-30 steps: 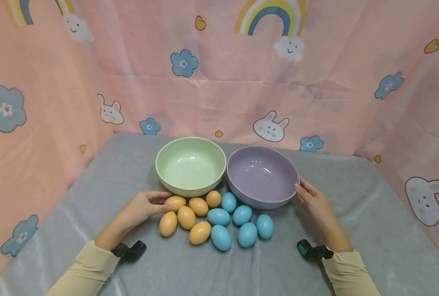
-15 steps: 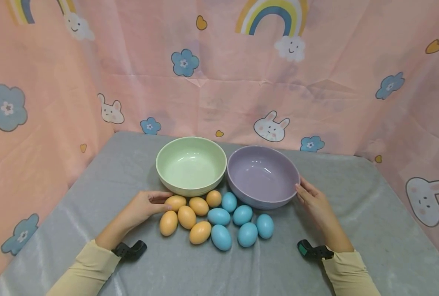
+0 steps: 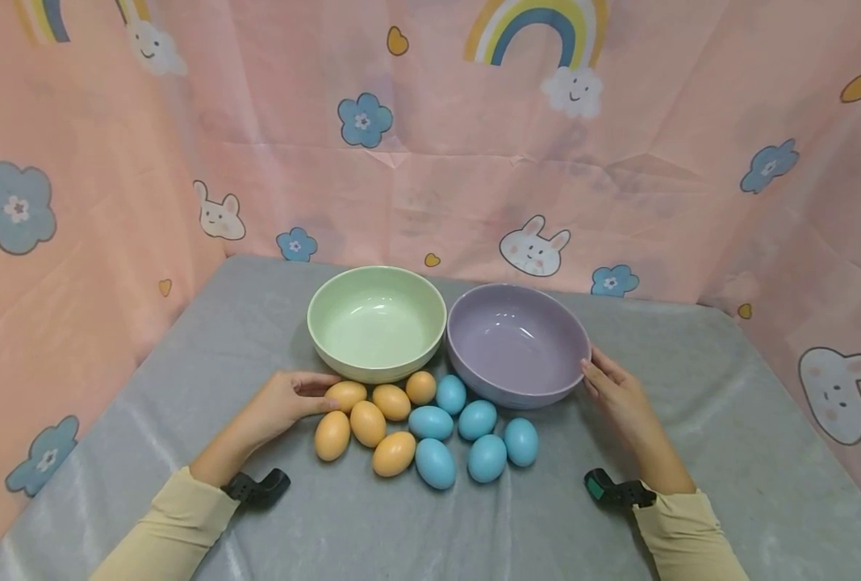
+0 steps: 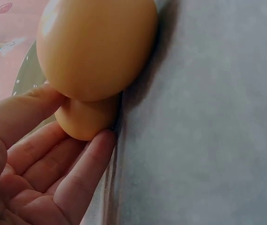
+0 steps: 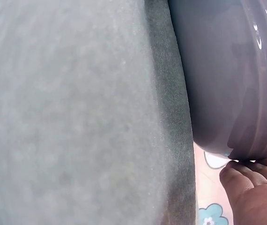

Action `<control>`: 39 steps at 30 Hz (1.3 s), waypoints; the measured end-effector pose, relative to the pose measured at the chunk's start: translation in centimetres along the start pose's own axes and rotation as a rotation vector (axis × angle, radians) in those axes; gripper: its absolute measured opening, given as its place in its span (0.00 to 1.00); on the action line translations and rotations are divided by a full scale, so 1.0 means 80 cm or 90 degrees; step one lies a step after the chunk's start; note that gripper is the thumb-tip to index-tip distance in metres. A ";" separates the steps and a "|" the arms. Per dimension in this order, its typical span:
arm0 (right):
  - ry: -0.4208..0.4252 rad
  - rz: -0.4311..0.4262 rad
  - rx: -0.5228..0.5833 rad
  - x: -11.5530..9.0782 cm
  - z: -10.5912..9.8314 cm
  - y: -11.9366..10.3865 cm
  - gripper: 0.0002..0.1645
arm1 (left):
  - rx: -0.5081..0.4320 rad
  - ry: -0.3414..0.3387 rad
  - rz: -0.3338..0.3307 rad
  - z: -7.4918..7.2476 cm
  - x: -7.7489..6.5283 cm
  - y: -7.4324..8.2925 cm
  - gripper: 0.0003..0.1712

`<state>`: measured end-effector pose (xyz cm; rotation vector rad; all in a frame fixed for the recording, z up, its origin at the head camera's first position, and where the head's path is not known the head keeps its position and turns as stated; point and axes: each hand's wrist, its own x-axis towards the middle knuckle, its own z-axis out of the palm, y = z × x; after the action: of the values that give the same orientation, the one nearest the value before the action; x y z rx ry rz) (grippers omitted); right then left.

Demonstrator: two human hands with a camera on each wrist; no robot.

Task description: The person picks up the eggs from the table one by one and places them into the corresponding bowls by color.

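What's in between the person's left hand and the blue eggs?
The orange eggs lie between the left hand and the blue eggs; the head view shows it.

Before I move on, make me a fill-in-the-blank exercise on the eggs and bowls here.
1. The left hand touches an egg coloured ____.
2. The blue eggs number ____.
3. In the head view, the green bowl stands to the ____ of the purple bowl.

Missing words: orange; six; left.
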<state>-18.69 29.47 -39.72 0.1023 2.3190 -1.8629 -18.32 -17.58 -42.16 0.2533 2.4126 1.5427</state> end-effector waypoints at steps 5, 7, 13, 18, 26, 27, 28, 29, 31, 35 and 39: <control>-0.004 -0.011 0.007 0.000 0.001 0.000 0.43 | -0.003 0.001 0.006 0.000 0.001 -0.001 0.29; -0.005 -0.014 0.013 0.000 0.001 0.000 0.43 | -0.005 0.004 0.007 0.000 0.001 -0.001 0.29; -0.004 -0.020 0.018 0.000 0.002 0.001 0.43 | 0.004 0.013 0.004 -0.001 -0.002 0.004 0.28; -0.005 -0.016 0.011 0.001 0.000 0.001 0.43 | 0.013 0.020 0.002 -0.003 -0.006 0.010 0.28; -0.001 -0.017 0.013 0.001 0.001 0.001 0.42 | 0.033 0.024 -0.011 -0.007 -0.007 0.012 0.29; -0.003 -0.020 0.018 0.001 0.001 0.001 0.42 | 0.033 0.023 -0.011 -0.008 -0.007 0.012 0.29; -0.005 -0.025 0.023 0.000 0.001 0.001 0.42 | 0.032 0.024 -0.014 -0.008 -0.007 0.011 0.29; -0.007 -0.029 0.030 0.000 0.001 0.001 0.43 | 0.032 0.023 -0.012 -0.009 -0.008 0.011 0.29; -0.011 -0.037 0.041 -0.001 0.001 0.002 0.43 | 0.031 0.022 -0.011 -0.010 -0.008 0.012 0.30; -0.018 -0.047 0.055 -0.002 0.000 0.002 0.43 | 0.039 0.021 -0.012 -0.011 -0.010 0.015 0.29; -0.015 -0.041 0.052 -0.002 0.000 0.001 0.43 | 0.054 0.022 -0.011 -0.012 -0.011 0.016 0.29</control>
<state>-18.50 29.47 -39.79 0.0148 2.2561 -1.9795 -17.82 -18.14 -40.50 0.2233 2.5027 1.4515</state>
